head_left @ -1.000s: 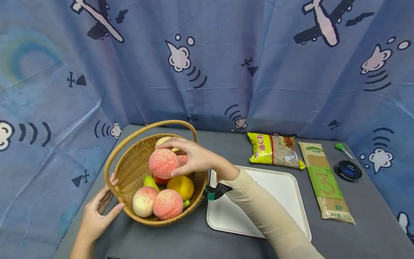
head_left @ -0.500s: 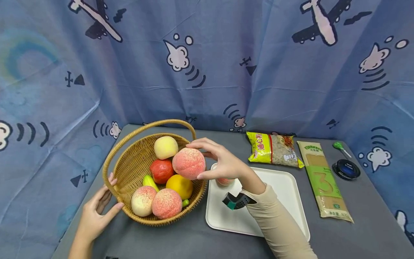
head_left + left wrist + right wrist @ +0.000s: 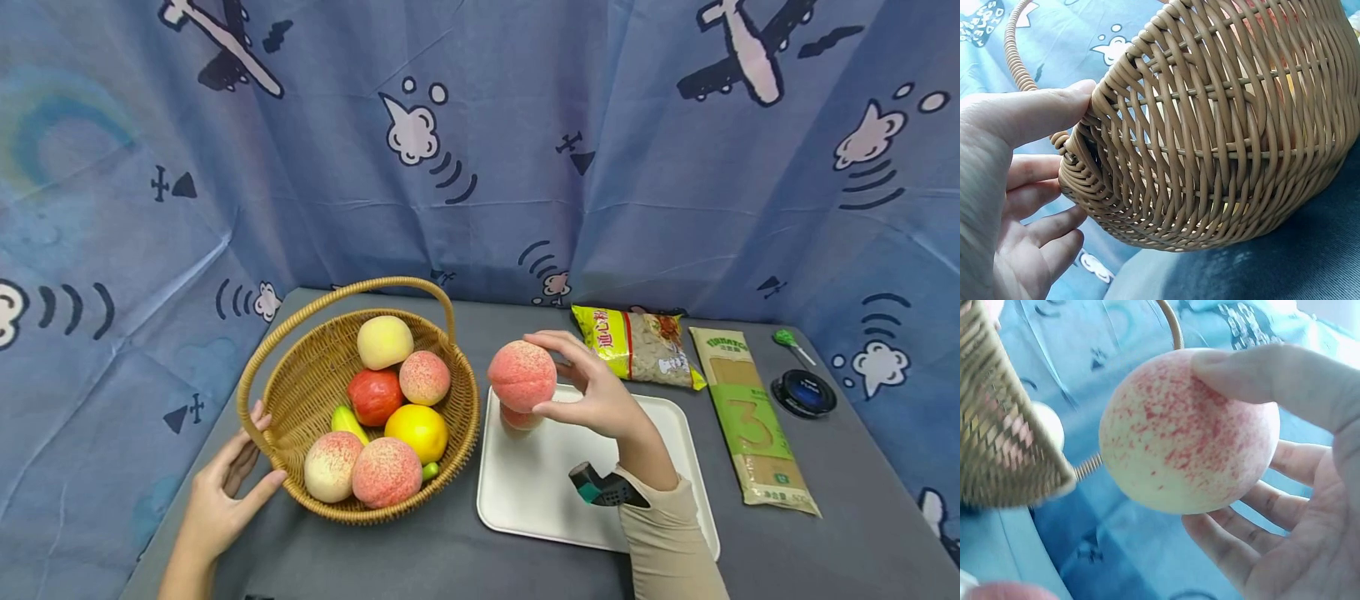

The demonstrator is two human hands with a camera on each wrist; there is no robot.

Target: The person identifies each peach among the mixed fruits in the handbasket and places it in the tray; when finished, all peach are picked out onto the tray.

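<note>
My right hand [image 3: 592, 392] holds a pink peach [image 3: 519, 377] between thumb and fingers, over the left part of a white tray [image 3: 555, 492]. Another peach [image 3: 520, 419] sits on the tray, partly hidden behind the held one. In the right wrist view the held peach [image 3: 1179, 437] shows a pale side with red speckles. With thumb and fingers about its rim, my left hand [image 3: 221, 500] grips the left side of a wicker basket [image 3: 303, 375]. Inside lie a pale yellow peach [image 3: 385, 342], a red fruit [image 3: 375, 398], a yellow fruit [image 3: 420, 433] and several pink peaches.
The basket's tall handle [image 3: 300, 315] arches over its left and back. Behind the tray lies a yellow macaroni bag [image 3: 637, 346]. Farther right are a flat noodle pack [image 3: 753, 425], a round black object [image 3: 804, 393] and a green-tipped stick [image 3: 791, 343].
My right hand has carried the pink peach out from above the basket, rightward to over the tray. The left hand has stayed at the basket's rim.
</note>
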